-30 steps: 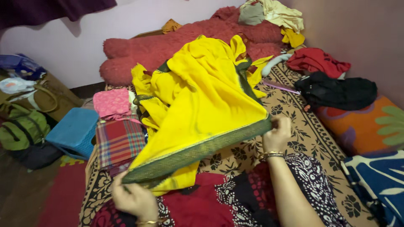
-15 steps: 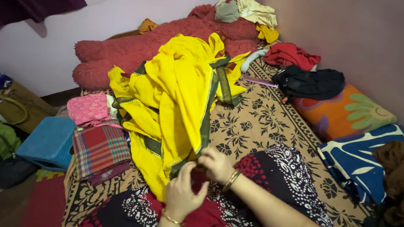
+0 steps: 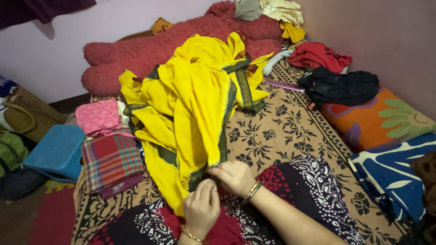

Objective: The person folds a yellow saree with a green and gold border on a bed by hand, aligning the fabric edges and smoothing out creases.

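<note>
Both hands pinch the green border of the yellow sari point(image 3: 190, 104) together: left hand point(image 3: 201, 206), right hand point(image 3: 234, 177). Only one fold is made; most cloth lies heaped on the bed point(image 3: 290, 131).

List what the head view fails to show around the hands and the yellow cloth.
- Fingertips of left hand and right hand: curled into the yellow cloth.
- Cloth's underside: buried in its own folds.
- Blue basket: contents hidden by its wall.
- Forearms: cut off by bottom edge.

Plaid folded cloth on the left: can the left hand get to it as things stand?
Probably yes. The plaid folded cloth lies uncovered beside the left hand, nothing between them, but that hand's grip is pinching the yellow cloth with the right hand.
</note>
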